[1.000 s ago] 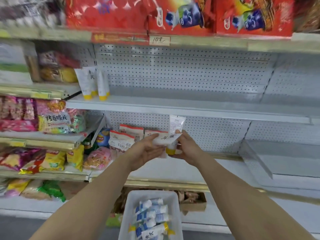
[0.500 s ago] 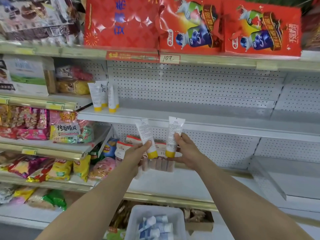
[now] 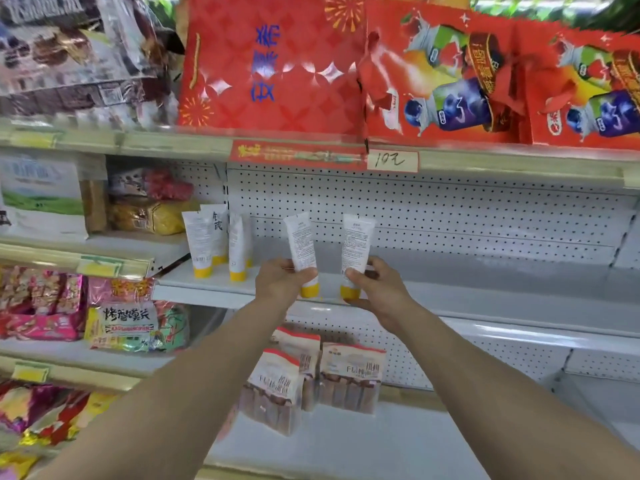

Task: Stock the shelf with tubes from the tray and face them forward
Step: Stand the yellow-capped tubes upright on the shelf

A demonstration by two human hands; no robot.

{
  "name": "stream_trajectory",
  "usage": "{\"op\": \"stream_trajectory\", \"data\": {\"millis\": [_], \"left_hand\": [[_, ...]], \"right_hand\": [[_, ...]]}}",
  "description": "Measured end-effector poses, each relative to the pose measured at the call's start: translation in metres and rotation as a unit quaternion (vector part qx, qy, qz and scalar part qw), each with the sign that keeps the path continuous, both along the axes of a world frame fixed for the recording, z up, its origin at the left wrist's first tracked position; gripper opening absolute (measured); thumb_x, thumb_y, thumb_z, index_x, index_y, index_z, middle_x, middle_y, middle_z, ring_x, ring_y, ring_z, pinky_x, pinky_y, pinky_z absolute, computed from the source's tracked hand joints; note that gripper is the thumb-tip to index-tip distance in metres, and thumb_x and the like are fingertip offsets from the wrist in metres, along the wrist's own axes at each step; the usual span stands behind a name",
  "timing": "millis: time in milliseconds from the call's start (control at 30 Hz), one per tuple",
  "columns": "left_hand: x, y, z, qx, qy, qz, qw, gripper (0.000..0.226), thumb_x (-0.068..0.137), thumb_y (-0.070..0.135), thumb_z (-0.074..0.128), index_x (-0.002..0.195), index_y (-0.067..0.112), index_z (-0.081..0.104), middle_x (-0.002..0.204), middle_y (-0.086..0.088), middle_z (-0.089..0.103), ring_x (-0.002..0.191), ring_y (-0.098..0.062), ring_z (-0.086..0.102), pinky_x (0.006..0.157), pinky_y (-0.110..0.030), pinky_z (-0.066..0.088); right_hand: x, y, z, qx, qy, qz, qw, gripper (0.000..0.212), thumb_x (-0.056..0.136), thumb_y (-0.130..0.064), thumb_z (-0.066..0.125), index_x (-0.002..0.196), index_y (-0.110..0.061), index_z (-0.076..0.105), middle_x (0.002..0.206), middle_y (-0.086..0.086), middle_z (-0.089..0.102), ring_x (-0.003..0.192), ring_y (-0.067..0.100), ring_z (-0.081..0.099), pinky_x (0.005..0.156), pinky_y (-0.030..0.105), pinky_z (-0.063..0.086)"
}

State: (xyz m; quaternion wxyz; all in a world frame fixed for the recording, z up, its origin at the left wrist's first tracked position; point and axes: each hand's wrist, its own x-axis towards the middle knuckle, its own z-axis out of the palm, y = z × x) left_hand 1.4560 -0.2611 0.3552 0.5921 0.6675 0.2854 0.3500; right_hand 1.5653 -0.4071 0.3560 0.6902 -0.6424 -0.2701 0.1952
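Observation:
My left hand (image 3: 282, 282) grips a white tube with a yellow cap (image 3: 300, 249), cap down, its printed back side toward me. My right hand (image 3: 375, 285) grips a second white tube (image 3: 356, 245) the same way. Both tubes are held upright just in front of the grey shelf (image 3: 485, 299), close to its front edge. Three like tubes (image 3: 214, 242) stand on their yellow caps at the shelf's left end. The tray is out of view.
A white pegboard back wall (image 3: 433, 216) runs behind the shelf. Red gift boxes (image 3: 346, 71) fill the shelf above. Snack bags (image 3: 121, 327) sit on the left shelves, and pale pouches (image 3: 311, 372) stand on the shelf below my hands.
Both hands rose from the lower shelf level to the middle shelf, each carrying a tube now held upright. The view tilted up and the tray dropped out of sight.

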Motion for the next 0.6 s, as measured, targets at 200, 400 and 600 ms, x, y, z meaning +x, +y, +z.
{"op": "stream_trajectory", "data": {"millis": [200,400,600], "left_hand": [[0.052,0.065,0.004,0.089,0.039,0.056,0.994,0.019,0.083,0.019,0.074,0.081,0.018,0.055,0.087,-0.002,0.061,0.082,-0.02,0.058,0.077,-0.03,0.047],[0.088,0.122,-0.024,0.11,0.041,0.073,0.99,0.025,0.081,0.017,0.075,0.094,0.012,0.054,0.088,-0.003,0.064,0.083,-0.022,0.061,0.071,-0.027,0.042],[0.097,0.14,-0.036,0.135,0.054,0.067,0.987,0.023,0.084,0.021,0.073,0.098,0.014,0.055,0.083,0.004,0.063,0.078,-0.017,0.059,0.072,-0.025,0.042]], "right_hand": [[0.046,0.078,0.003,-0.039,-0.112,-0.068,0.991,0.031,0.089,-0.024,0.071,0.118,-0.023,0.06,0.104,-0.002,0.068,0.091,0.01,0.064,0.077,0.023,0.05],[0.082,0.139,-0.018,-0.084,-0.149,-0.108,0.979,0.037,0.08,-0.029,0.077,0.115,-0.022,0.066,0.103,-0.003,0.071,0.093,0.013,0.067,0.077,0.024,0.052],[0.091,0.16,-0.028,-0.128,-0.167,-0.131,0.969,0.037,0.081,-0.031,0.077,0.116,-0.027,0.065,0.103,-0.005,0.07,0.09,0.009,0.064,0.058,0.001,0.04]]}}
